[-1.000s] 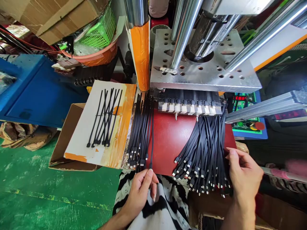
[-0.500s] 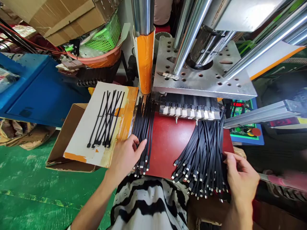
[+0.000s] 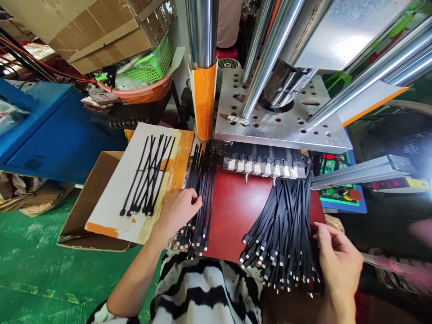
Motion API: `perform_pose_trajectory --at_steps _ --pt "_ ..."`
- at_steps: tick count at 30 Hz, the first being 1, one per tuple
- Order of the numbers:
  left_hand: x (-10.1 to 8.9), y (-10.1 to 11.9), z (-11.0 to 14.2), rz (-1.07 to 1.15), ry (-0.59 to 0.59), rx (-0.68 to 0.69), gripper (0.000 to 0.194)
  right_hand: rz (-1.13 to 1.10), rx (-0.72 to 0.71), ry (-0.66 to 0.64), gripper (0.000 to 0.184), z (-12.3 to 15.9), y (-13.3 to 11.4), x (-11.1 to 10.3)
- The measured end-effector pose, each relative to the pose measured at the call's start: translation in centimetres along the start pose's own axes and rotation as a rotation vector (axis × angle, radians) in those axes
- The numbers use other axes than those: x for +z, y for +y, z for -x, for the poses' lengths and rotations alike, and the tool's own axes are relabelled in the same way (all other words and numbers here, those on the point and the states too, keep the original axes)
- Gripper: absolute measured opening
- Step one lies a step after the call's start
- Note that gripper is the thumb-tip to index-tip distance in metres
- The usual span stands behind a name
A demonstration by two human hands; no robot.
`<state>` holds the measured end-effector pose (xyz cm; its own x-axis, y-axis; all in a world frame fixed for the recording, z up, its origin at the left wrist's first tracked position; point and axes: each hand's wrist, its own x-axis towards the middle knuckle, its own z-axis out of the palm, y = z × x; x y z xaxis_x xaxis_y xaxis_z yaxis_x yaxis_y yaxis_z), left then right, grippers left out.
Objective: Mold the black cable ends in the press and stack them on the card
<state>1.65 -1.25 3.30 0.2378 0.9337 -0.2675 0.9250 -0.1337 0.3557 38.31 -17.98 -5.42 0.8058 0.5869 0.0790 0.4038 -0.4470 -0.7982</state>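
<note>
My left hand is curled over the narrow left bundle of black USB cables, its thumb bent in toward the index finger. Its fingertips are hidden against the cables. My right hand is at the right edge of the larger fan of black USB cables, thumb and index finger pinched together; anything between them is too hidden to make out. The upper ends of this fan run under a clamp block with a row of white pads. Both bundles lie on a dark red board, metal-tipped plugs toward me.
A thick metal press plate with steel columns stands above the block. To the left, several crossed cables lie on a white board over a cardboard box. A control panel with buttons sits at right, behind a metal bar.
My left hand has moved slightly left and its thumb has folded in. The lower cable ends beneath it have spread leftward. My right hand keeps its pinch. The camera view has shifted a little.
</note>
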Motion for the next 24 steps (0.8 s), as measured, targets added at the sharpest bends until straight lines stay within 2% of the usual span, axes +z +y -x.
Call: perform_pose_trajectory --at_steps 5,13,24 --pt "0.1 -1.3 -0.5 0.138 -0.024 0.038 0.025 0.041 0.028 -0.003 0.062 0.0 0.4 -0.1" --pt "0.1 -2.1 -0.9 0.338 -0.008 0.061 0.023 0.027 -0.003 -0.017 0.061 0.0 0.4 -0.2" --pt "1.0 -3.6 -1.1 0.590 -0.044 0.101 0.028 0.022 -0.006 -0.005 0.065 0.3 -0.5 -0.1"
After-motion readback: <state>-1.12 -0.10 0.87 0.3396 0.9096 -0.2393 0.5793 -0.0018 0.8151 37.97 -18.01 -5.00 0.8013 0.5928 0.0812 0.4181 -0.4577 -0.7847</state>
